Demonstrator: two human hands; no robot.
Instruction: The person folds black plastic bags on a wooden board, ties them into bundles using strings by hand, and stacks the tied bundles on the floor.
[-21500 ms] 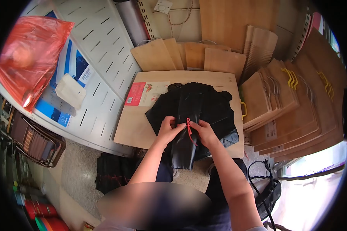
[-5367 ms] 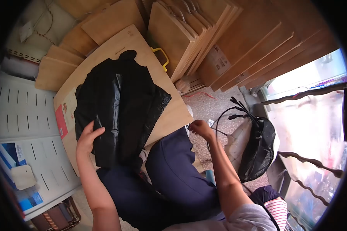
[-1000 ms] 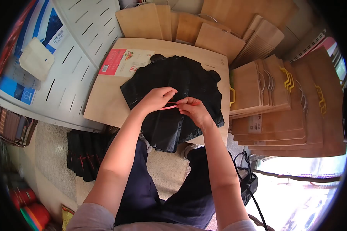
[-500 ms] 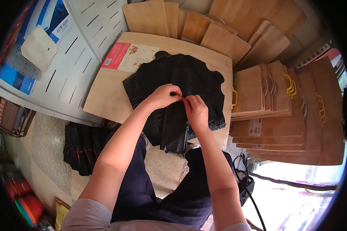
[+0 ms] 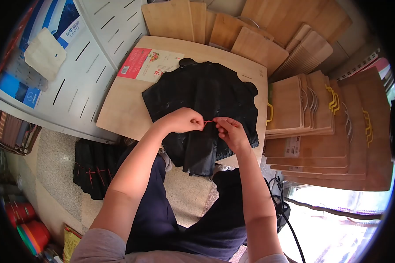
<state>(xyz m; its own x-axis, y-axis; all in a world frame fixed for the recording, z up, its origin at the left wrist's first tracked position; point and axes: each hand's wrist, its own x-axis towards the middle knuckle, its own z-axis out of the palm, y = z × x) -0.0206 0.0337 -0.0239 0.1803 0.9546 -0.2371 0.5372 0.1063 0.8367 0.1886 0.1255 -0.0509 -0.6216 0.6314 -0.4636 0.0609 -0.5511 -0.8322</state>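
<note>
Black plastic bags [image 5: 224, 92] lie spread on a light wooden board [image 5: 118, 109], with a narrow folded black strip [image 5: 200, 153] running down over the board's near edge. Above that strip a thin red string [image 5: 210, 121] is stretched between my hands. My left hand [image 5: 184, 120] is closed on the string's left part. On the right, my right hand [image 5: 229, 130] pinches the other part between thumb and finger. Whether the string passes under the folded strip cannot be made out.
Wooden cutting boards [image 5: 289, 101] stand at the right and behind. A white slotted shelf [image 5: 74, 87] is at the left. Black bundles with red ties [image 5: 92, 173] lie on the floor at lower left. A black cable [image 5: 292, 234] hangs at lower right.
Since half a second ago my hands have drawn slightly apart and nearer to me, and the red string between them now shows taut. Earlier it hung in a loose loop.
</note>
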